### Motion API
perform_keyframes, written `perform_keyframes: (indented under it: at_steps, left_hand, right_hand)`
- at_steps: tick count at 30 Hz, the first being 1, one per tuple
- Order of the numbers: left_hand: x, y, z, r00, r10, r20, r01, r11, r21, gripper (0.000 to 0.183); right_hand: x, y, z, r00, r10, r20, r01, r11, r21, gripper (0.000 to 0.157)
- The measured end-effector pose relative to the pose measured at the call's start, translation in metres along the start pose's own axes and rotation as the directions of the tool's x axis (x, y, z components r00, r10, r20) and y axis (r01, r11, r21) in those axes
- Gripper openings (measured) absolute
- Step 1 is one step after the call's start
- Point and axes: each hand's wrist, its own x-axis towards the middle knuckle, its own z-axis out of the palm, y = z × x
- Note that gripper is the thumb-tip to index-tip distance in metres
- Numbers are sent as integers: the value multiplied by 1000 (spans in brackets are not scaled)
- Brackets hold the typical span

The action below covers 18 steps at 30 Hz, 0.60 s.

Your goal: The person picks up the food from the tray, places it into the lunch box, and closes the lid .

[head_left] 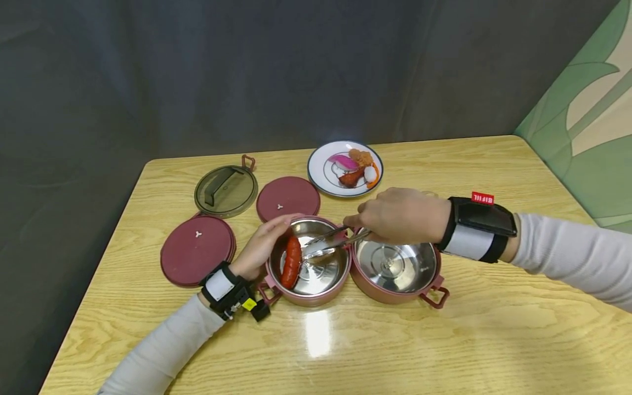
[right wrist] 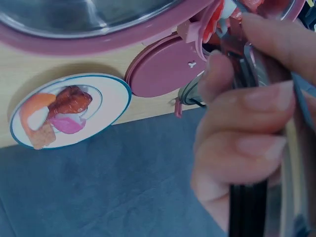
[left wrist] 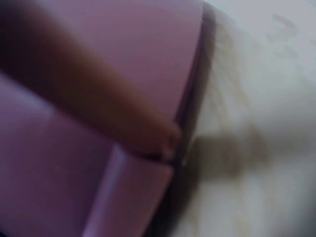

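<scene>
Fingers stretched along the rim, my left hand (head_left: 259, 247) lies against the left side of a pink pot (head_left: 311, 300). A red sausage (head_left: 292, 262) lies inside on the shiny metal bottom. My right hand (head_left: 405, 215) grips a pair of metal tongs (head_left: 354, 238), reaching in over the pot's right rim. The tong tips are beside the sausage. Up close in the right wrist view, curled fingers (right wrist: 247, 153) wrap the tongs. Blurred pink pot wall (left wrist: 133, 39) fills much of the left wrist view.
A second pink pot (head_left: 390, 296) stands right beside the first, under my right hand. Behind is a white plate (head_left: 321, 173) with several food pieces. Maroon lids (head_left: 288, 198) and a see-through lid (head_left: 232, 200) lie to the left. A dark cloth (head_left: 276, 71) hangs behind the table.
</scene>
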Motion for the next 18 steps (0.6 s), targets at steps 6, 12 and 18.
perform_keyframes:
  at_steps: [6, 12, 18]
  left_hand:
    - [0, 2, 1, 999, -32, -11, 32, 999, -7, 45]
    - [0, 2, 1, 1000, -14, -2, 14, 1000, -16, 45]
    - [0, 2, 1, 1000, -5, 2, 6, 1000, -24, 43]
  right_hand:
    - [0, -8, 1, 998, 40, -46, -44, 995, -95, 21]
    - [-3, -21, 6, 994, 83, -67, -96, 972, -213, 41]
    - [-4, -32, 15, 983, 84, -163, -128, 950, -284, 42]
